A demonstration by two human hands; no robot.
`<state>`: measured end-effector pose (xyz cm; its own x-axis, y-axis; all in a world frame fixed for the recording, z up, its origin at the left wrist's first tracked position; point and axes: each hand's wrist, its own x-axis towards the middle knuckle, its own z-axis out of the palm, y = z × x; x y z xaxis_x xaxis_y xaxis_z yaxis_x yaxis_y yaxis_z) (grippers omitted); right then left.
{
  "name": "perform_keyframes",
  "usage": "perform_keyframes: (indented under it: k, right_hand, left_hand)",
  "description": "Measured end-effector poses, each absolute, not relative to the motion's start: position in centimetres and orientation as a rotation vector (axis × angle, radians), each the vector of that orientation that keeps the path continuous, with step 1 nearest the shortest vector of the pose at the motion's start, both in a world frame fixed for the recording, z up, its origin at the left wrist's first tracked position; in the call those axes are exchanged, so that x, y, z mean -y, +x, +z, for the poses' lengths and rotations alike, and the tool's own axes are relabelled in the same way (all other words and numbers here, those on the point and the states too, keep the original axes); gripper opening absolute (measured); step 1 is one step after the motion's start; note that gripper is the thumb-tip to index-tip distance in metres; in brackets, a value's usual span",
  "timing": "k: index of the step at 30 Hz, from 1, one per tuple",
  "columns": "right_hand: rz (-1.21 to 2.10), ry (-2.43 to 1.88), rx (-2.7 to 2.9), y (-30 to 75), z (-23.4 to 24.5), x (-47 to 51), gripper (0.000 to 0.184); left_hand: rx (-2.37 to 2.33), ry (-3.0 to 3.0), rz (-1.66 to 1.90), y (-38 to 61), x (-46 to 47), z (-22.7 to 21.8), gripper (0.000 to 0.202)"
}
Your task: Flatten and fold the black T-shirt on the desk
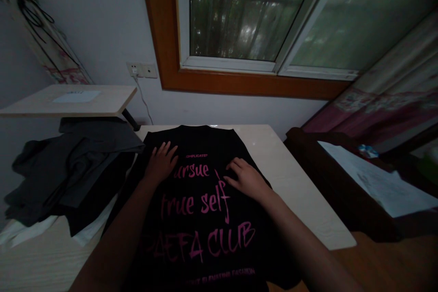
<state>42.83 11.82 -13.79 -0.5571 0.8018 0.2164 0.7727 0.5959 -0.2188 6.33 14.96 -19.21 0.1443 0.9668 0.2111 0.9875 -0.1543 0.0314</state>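
Your one black T-shirt with pink lettering lies flat on the pale wooden tabletop, directly under your two hands, with its long axis from 6 to 12 o'clock. The left hand and right hand press on it flat, fingers open, gripping nothing; the left is farther up. One dark grey clothes heap sits at 9 o'clock.
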Motion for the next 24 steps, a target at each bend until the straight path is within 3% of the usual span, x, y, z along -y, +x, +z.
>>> perform_keyframes:
  k: [4, 12, 24]
  right_hand:
    - [0.118, -1.253, 2.544, 40.9, -13.8, -12.8, 0.024]
    - [0.008, -1.405, 2.421, 40.3, -17.9, -20.1, 0.046]
    - [-0.078, -1.634, 2.325, 43.0, -20.2, -27.4, 0.057]
  left_hand:
    - [1.978, -2.297, -0.275, 6.3, -15.0, -19.2, 0.054]
    - [1.986, -2.301, -0.27, 6.4, -15.0, -18.9, 0.053]
    - [1.983, -2.302, -0.274, 6.3, -15.1, -19.1, 0.053]
